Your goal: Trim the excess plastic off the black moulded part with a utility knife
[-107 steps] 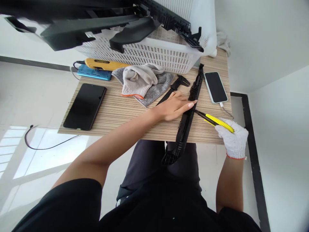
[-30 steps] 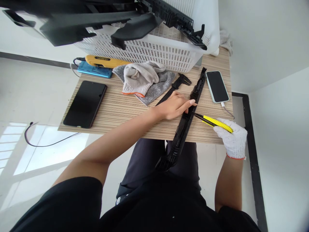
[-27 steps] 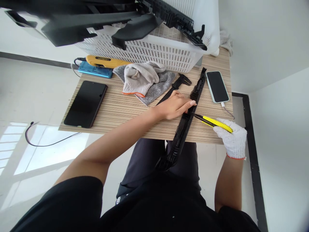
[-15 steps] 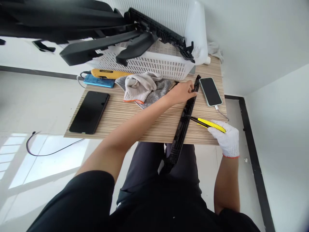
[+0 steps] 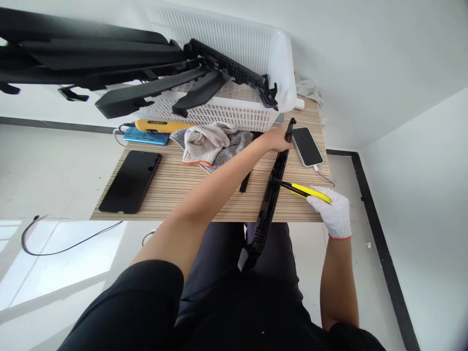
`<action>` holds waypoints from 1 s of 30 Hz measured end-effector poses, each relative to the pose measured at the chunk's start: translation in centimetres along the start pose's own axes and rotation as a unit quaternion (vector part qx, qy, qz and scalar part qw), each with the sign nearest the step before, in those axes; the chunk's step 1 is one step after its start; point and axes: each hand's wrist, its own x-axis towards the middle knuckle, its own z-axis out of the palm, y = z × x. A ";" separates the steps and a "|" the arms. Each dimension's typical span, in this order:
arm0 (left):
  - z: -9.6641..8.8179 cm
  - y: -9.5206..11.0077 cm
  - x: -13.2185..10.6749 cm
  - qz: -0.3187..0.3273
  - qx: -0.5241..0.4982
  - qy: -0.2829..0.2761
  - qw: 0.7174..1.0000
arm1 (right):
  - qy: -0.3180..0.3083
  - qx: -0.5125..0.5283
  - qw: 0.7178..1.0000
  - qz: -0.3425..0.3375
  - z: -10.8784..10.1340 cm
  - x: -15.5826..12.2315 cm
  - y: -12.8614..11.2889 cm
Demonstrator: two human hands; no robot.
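Observation:
A long black plastic strip [image 5: 271, 192] lies across the small striped wooden table [image 5: 175, 180], its near end hanging over my lap. My bare left hand [image 5: 277, 140] is closed on the strip's far end, close to the basket. In its white knit glove, my right hand [image 5: 333, 214] grips a yellow utility knife [image 5: 307, 191]. The knife's tip touches the strip's right edge near its middle.
A white mesh basket [image 5: 234, 105] full of long black plastic parts [image 5: 120, 73] stands at the table's back. A black phone [image 5: 129, 181], a blue phone [image 5: 146, 137], a yellow cutter [image 5: 161, 126], gloves on a grey cloth [image 5: 212, 142] and a charging phone [image 5: 307, 146] lie around.
My left hand has slid from the strip's middle up to its far end and closed on it. The strip's far end lifted slightly. The view tilted upward; my right hand keeps the knife on the strip.

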 end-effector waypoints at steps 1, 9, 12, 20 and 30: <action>0.0 0.6 -0.7 -0.026 -0.016 -0.001 1.000 | 0.006 0.025 1.000 0.008 0.0 0.0 0.2; 1.0 2.0 -8.0 -0.108 -0.310 -0.030 0.944 | 0.084 0.217 0.971 0.047 0.5 0.5 0.8; 0.8 1.3 -9.8 -0.123 -0.375 -0.054 0.917 | 0.082 0.217 0.972 0.044 0.8 0.6 0.4; -0.4 0.5 -12.0 -0.084 -0.462 -0.067 0.880 | -0.032 0.142 0.989 0.035 1.8 0.2 -1.0; 0.1 -0.6 -12.4 -0.010 -0.342 0.010 0.940 | 0.069 0.186 0.977 0.076 3.5 0.2 -1.5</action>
